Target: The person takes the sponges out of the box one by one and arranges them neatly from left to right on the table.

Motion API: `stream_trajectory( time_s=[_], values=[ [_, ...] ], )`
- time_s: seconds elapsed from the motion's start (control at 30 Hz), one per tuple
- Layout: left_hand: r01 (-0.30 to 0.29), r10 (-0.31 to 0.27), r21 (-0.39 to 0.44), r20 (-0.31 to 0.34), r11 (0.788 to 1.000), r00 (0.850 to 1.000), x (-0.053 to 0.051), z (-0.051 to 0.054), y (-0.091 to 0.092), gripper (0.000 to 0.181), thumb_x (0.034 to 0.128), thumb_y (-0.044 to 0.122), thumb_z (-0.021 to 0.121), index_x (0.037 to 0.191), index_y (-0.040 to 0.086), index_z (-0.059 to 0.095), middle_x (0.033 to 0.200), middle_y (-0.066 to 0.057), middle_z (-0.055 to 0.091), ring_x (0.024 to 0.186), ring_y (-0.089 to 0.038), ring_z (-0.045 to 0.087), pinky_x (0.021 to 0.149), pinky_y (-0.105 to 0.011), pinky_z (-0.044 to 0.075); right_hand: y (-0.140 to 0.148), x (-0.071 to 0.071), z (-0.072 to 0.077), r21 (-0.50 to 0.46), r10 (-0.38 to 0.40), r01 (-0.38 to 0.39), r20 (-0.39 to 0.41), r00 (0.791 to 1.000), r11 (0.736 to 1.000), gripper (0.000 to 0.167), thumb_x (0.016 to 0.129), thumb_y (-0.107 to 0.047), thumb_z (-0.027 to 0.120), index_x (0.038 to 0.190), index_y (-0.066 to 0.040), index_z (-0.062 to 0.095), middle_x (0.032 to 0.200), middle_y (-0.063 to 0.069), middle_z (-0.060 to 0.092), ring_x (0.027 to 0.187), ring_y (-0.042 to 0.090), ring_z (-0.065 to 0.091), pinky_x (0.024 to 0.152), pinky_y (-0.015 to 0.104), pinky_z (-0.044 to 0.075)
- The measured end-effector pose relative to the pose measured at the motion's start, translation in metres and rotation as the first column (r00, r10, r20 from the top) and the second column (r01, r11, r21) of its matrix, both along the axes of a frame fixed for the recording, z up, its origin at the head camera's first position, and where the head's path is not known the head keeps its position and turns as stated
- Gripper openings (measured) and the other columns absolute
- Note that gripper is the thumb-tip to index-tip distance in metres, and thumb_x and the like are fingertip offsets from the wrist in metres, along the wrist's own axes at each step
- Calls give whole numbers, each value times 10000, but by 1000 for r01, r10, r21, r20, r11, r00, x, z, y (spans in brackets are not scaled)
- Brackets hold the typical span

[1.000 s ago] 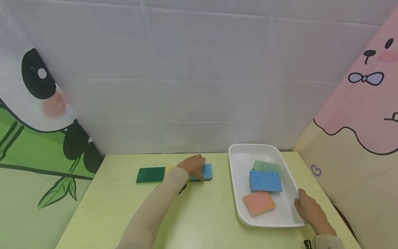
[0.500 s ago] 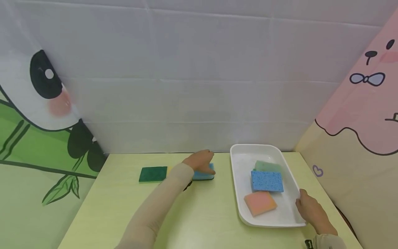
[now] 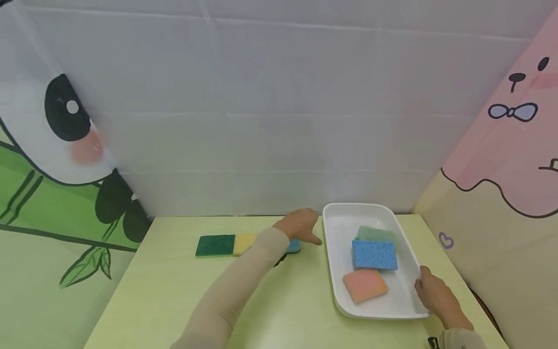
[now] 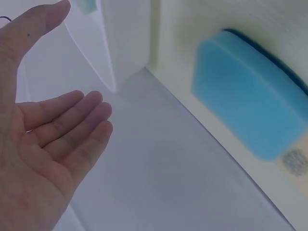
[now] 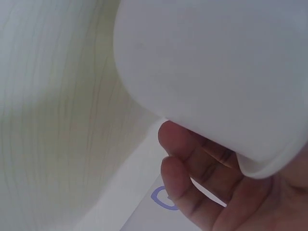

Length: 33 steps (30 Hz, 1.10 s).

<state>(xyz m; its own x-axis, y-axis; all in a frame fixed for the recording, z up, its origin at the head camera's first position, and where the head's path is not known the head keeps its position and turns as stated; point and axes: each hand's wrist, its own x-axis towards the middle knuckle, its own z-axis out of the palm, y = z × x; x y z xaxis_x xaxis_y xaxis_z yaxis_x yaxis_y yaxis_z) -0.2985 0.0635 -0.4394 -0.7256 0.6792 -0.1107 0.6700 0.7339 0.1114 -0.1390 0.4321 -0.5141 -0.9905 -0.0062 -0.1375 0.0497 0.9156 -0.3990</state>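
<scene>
- Would judge the work to be about midway: visible sponges split evenly between the white tray [image 3: 341, 230] and the surface [image 3: 301, 305].
- Probably done, inside the tray: pale green sponge [image 3: 376, 233] toward the far end, speckled blue sponge [image 3: 374, 255] overlapping its near edge, pink-and-orange sponge [image 3: 365, 286] nearest the person and slightly turned.
- Probably left, in a row on the surface, to the left of the tray: dark green sponge [image 3: 215, 245] at the far left, yellow sponge [image 3: 244, 242] just beside it, light blue sponge [image 4: 245, 96] at the end nearest the tray.
- Cannot make out the join between yellow and light blue in the head view; hidden behind the left sleeve [image 3: 240, 281]. Cannot identify a grey speckled patch [image 4: 295, 162] beside the light blue sponge.
- Left hand [image 3: 300, 225] between the light blue sponge and the tray, fingers extended, thumb spread away; grip released, empty, touching no sponge.
- Right hand [image 3: 437, 293] at the tray's right side, toward the near corner; grip grasping the rim, fingers curled underneath.
- Counted: one tray; six sponges in view, three inside and three outside.
- By colour: two blue (one speckled, one light), two green (one pale, one dark), one yellow, one pink-and-orange.
- Two hands: one holding, one free.
</scene>
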Motion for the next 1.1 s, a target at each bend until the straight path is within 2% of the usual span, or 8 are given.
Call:
stream_trajectory(
  time_s=[0.13,0.23,0.5,0.77,1.0,1.1],
  values=[
    [52,-52,-7,-45,999,998,4,2,20,533,819,557,762,1054,96,636,918,14,630,857,-145,598,780,-279,502,0,4,-1,-10,-8,8,-1,1000,1000,405,1002,-75,419,1293,190,324,1083,433,555,847,471,638,661,553,513],
    [67,-69,-25,-66,997,995,8,4,34,519,816,567,758,991,98,623,840,20,592,763,-133,569,722,-277,500,0,5,-3,-10,-11,11,2,1000,1000,427,1003,-76,422,1311,199,313,1115,447,541,888,514,626,695,575,514],
    [99,-103,-50,-86,994,991,17,5,63,584,828,588,736,1121,90,653,975,-5,634,838,-133,592,764,-266,512,2,3,-8,17,-18,19,-3,1000,1000,420,1002,-72,455,1295,200,325,1102,434,551,919,540,616,699,583,509],
    [90,-94,-58,-65,994,993,28,4,102,522,781,591,783,1001,147,617,897,45,569,799,-97,541,689,-248,488,3,3,-4,18,-23,24,-31,999,1000,410,993,-58,454,1292,196,335,1088,435,554,886,514,629,675,569,512],
    [80,-85,-75,-58,994,995,40,-8,136,570,749,598,806,1093,180,628,950,77,563,815,-55,507,653,-233,478,1,3,-5,10,-28,28,-28,999,1000,425,994,-64,460,1309,190,331,1114,436,552,913,525,621,699,578,512],
    [57,-60,-75,-31,995,998,43,-12,145,505,737,563,829,1034,202,636,923,89,563,794,-53,501,640,-240,475,0,1,-4,10,-30,30,-28,999,999,429,997,-71,460,1315,187,331,1126,437,547,935,553,606,716,598,507]
  ],
)
